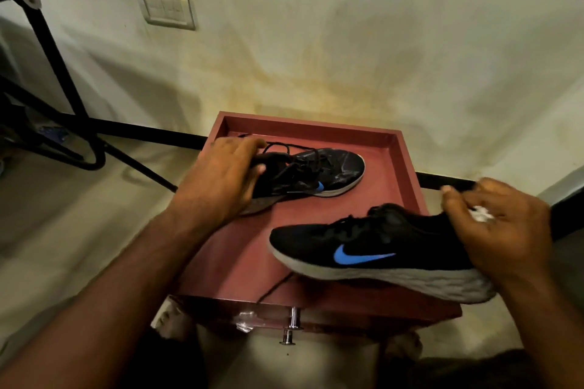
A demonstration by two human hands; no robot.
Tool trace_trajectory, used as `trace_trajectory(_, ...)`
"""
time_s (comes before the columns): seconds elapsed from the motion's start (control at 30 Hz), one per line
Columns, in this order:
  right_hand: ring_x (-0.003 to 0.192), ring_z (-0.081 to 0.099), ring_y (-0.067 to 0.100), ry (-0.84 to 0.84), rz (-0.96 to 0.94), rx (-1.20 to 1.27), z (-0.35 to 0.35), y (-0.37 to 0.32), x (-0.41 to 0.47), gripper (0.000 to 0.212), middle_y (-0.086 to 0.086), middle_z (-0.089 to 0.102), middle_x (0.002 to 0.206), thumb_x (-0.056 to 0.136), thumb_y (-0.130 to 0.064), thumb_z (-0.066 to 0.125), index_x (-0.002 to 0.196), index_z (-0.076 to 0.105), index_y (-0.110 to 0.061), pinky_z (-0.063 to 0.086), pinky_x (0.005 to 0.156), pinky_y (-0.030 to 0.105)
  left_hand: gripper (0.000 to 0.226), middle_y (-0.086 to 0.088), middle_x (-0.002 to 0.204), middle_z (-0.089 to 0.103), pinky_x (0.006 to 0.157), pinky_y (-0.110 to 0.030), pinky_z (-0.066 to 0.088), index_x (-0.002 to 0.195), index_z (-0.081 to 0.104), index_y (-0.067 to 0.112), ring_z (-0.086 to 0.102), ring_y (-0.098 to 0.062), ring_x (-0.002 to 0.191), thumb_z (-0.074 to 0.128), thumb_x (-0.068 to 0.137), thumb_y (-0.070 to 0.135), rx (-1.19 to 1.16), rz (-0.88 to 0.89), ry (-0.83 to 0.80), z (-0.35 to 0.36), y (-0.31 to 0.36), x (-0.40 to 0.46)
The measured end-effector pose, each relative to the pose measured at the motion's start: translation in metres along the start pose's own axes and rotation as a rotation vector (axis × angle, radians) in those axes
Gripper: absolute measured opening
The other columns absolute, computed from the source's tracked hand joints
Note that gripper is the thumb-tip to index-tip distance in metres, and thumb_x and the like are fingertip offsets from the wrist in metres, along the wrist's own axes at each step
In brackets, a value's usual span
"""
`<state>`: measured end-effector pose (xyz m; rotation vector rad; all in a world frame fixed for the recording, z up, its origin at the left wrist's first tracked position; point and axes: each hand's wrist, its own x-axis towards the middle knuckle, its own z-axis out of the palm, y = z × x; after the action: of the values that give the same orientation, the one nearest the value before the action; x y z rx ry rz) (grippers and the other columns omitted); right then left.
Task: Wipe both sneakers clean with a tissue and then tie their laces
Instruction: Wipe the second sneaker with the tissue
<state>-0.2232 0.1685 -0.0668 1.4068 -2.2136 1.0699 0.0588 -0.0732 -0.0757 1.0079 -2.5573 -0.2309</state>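
We look down on two black sneakers on a reddish-brown drawer-top tray (pixel 407 161) set against a stained wall (pixel 347 41). Each shoe carries a blue swoosh logo on its side; we can read no lettering anywhere. The far sneaker (pixel 319 170) lies toward the tray's back, toe pointing right, its laces (pixel 284 148) loose and untied. Our left hand (pixel 218 180) reaches in from the lower left, forearm extended, palm down over that shoe's heel end, fingers curled around the collar and tongue. The near sneaker (pixel 373 253) sits at the tray's front edge, toe pointing left, its pale sole overhanging on the right, one lace (pixel 273 287) trailing over the front. Our right hand (pixel 502 227) rests at its heel, fingers loosely bent and slightly apart, with a crumpled white tissue (pixel 480 215) pinched between fingers and palm. A chrome knob (pixel 292 328) juts from the drawer front.
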Motion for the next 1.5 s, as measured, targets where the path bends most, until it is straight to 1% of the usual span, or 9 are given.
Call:
trace_trajectory(0.13, 0.05, 0.043, 0.027, 0.117, 0.103, -0.159, -0.009, 0.004, -0.002, 0.051, 0.006, 0.045, 0.058, 0.104, -0.038, 0.054, 0.059, 0.049, -0.016, 0.03, 0.052, 0.033, 0.063, 0.0, 0.158, 0.039, 0.127, -0.051, 0.015, 0.144, 0.05, 0.027, 0.025, -0.025, 0.153, 0.061, 0.09, 0.059, 0.358, -0.069, -0.284, 0.015, -0.004, -0.005)
trace_trajectory(0.43, 0.063, 0.056, 0.035, -0.028, 0.404, -0.252, 0.0, 0.024, -0.001, 0.087, 0.014, 0.057, 0.069, 0.085, -0.093, 0.033, 0.071, 0.06, -0.011, 0.053, 0.068, 0.047, 0.072, -0.004, 0.131, 0.062, 0.123, -0.063, 0.002, 0.11, 0.074, 0.024, 0.034, -0.032, 0.144, 0.047, 0.081, 0.084, 0.595, -0.323, -0.244, 0.007, 0.014, -0.007)
trace_trajectory(0.63, 0.063, 0.051, 0.021, -0.226, 0.123, -0.302, 0.025, -0.017, -0.018, 0.07, 0.003, 0.055, 0.071, 0.085, -0.086, 0.045, 0.067, 0.056, -0.019, 0.037, 0.058, 0.03, 0.057, -0.005, 0.118, 0.069, 0.109, -0.048, 0.033, 0.115, 0.065, 0.022, 0.051, -0.029, 0.126, 0.042, 0.094, 0.07, 0.553, -0.213, -0.258, 0.02, 0.032, -0.013)
trace_trajectory(0.73, 0.064, 0.051, 0.02, -0.298, 0.086, -0.163, 0.046, -0.028, -0.034, 0.048, 0.0, 0.051, 0.075, 0.069, -0.058, 0.085, 0.077, 0.071, -0.013, 0.039, 0.057, 0.027, 0.053, -0.006, 0.112, 0.069, 0.091, -0.041, 0.048, 0.121, 0.059, 0.016, 0.063, -0.027, 0.108, 0.042, 0.1, 0.063, 0.518, -0.196, -0.242, 0.026, 0.037, -0.009)
trace_trajectory(0.87, 0.059, 0.038, 0.002, -0.345, -0.02, -0.091, 0.053, -0.031, -0.038, 0.039, -0.005, 0.044, 0.076, 0.061, -0.034, 0.098, 0.076, 0.07, -0.011, 0.024, 0.055, 0.012, 0.042, -0.004, 0.111, 0.067, 0.066, -0.035, 0.042, 0.123, 0.056, 0.016, 0.068, -0.024, 0.094, 0.045, 0.104, 0.051, 0.45, -0.185, -0.241, 0.028, 0.036, -0.007)
trace_trajectory(1.1, 0.068, 0.051, 0.023, -0.244, 0.106, -0.19, 0.065, -0.026, -0.02, 0.038, 0.001, 0.046, 0.08, 0.076, -0.035, 0.09, 0.082, 0.068, -0.005, 0.035, 0.063, 0.029, 0.039, -0.004, 0.105, 0.068, 0.064, -0.034, 0.037, 0.112, 0.055, 0.021, 0.067, -0.03, 0.088, 0.05, 0.095, 0.056, 0.337, 0.013, -0.239, 0.012, 0.04, -0.022)
trace_trajectory(1.3, 0.073, 0.061, 0.013, -0.229, 0.149, 0.114, 0.054, -0.025, -0.023, 0.024, -0.004, 0.064, 0.083, 0.079, -0.042, 0.085, 0.081, 0.071, -0.023, 0.044, 0.064, 0.017, 0.033, 0.01, 0.077, 0.061, 0.063, -0.032, 0.051, 0.09, 0.054, 0.033, 0.06, -0.016, 0.069, 0.058, 0.083, 0.065, 0.127, -0.002, -0.524, -0.018, 0.017, -0.026)
trace_trajectory(1.4, 0.067, 0.068, 0.016, -0.233, 0.224, 0.19, 0.05, -0.024, -0.021, 0.02, -0.004, 0.065, 0.083, 0.08, -0.044, 0.084, 0.079, 0.071, -0.029, 0.059, 0.062, 0.037, 0.069, 0.004, 0.078, 0.06, 0.064, -0.034, 0.052, 0.087, 0.048, 0.028, 0.066, -0.024, 0.076, 0.035, 0.077, 0.095, 0.166, -0.197, -0.294, -0.005, 0.02, -0.032)
trace_trajectory(1.5, 0.068, 0.068, 0.019, -0.244, 0.219, 0.176, 0.052, -0.027, -0.024, 0.02, -0.004, 0.059, 0.087, 0.08, -0.04, 0.086, 0.086, 0.073, -0.025, 0.061, 0.062, 0.043, 0.08, 0.0, 0.087, 0.056, 0.063, -0.035, 0.048, 0.105, 0.046, 0.019, 0.067, -0.029, 0.084, 0.036, 0.078, 0.093, 0.269, -0.226, -0.164, 0.017, 0.04, -0.038)
